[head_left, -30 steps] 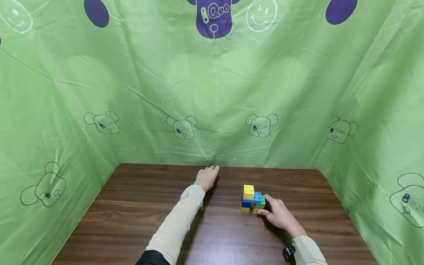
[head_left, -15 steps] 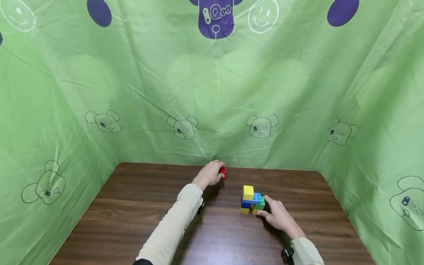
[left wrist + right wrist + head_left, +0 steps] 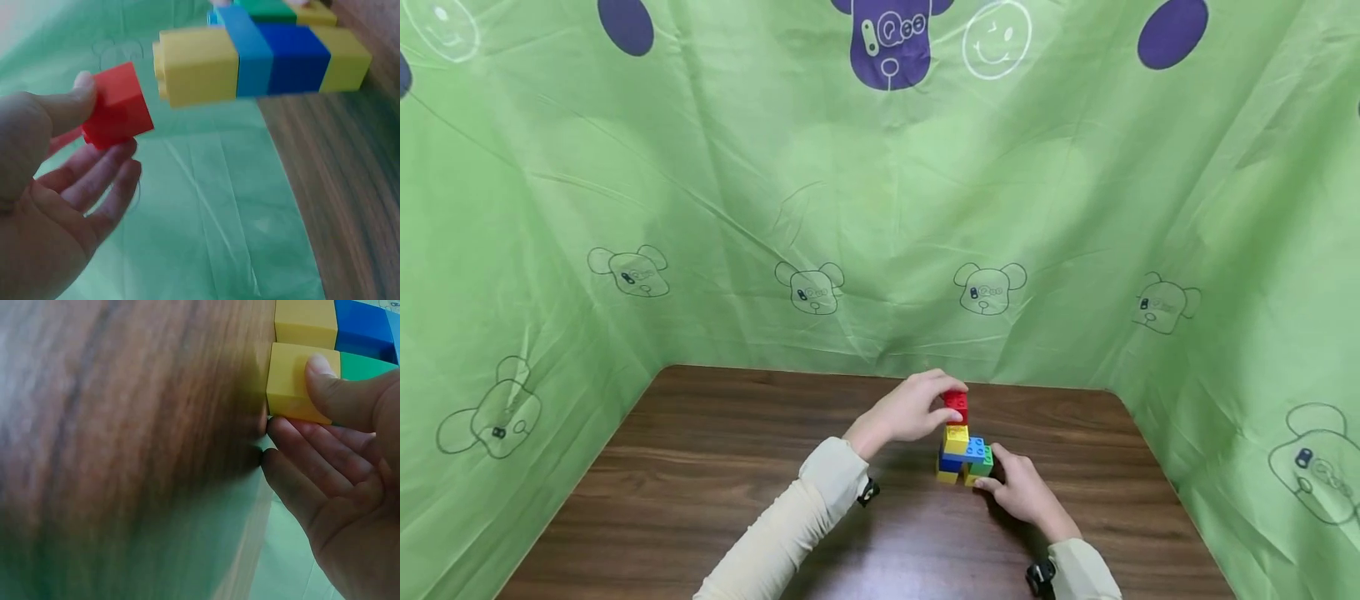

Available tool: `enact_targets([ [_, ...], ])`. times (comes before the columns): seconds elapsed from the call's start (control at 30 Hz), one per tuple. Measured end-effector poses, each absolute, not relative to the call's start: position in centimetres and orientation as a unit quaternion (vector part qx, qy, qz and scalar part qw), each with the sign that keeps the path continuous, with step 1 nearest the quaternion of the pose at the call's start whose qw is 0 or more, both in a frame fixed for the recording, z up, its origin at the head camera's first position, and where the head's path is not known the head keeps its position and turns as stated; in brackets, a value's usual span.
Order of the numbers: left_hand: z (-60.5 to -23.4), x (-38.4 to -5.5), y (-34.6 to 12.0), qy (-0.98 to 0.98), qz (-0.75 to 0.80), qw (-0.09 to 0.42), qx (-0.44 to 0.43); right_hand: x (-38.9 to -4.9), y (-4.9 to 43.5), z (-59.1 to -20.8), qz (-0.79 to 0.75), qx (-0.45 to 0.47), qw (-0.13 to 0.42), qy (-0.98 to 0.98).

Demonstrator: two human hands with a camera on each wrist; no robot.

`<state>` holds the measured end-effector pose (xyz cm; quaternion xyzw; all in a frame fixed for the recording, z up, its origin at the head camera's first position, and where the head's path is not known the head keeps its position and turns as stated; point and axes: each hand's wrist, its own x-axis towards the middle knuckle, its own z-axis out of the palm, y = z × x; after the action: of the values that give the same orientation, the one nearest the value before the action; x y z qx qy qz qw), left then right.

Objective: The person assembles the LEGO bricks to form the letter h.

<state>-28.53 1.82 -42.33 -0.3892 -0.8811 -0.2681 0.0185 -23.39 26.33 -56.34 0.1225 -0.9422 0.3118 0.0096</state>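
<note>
My left hand (image 3: 913,408) pinches a red toy building brick (image 3: 120,105) between thumb and fingers. In the left wrist view a small gap separates it from the upper yellow brick (image 3: 199,67) of a built structure. Below that yellow brick come a light blue brick (image 3: 975,451), a dark blue brick (image 3: 294,59) and another yellow brick (image 3: 345,59). The light blue brick bridges to a second column, a green brick (image 3: 982,463) over a yellow brick (image 3: 294,381). My right hand (image 3: 1028,492) grips this column low down, its thumb on the yellow brick.
The structure stands on a brown wood-grain table (image 3: 715,467). Green cloth (image 3: 880,208) printed with bear heads hangs behind the table's back edge and along both sides. A dark band with a small device (image 3: 1040,577) sits at the right wrist.
My left hand has picked up the red brick from the table's back and brought it right, over the structure. My right hand keeps its grip on the structure, nearly still.
</note>
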Motion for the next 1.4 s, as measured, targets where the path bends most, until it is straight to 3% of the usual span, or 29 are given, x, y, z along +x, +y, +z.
enact_targets([
  [0.3, -42.4, -27.1, 2.1, -0.891, -0.236, 0.018, -0.388, -23.6, 26.2, -56.2, 0.306, 0.139, 0.032, -0.941],
  [1.4, -42.5, -26.9, 4.2, -0.897, -0.211, 0.016, -0.388, -23.5, 26.1, -56.3, 0.304, 0.114, 0.016, -0.946],
])
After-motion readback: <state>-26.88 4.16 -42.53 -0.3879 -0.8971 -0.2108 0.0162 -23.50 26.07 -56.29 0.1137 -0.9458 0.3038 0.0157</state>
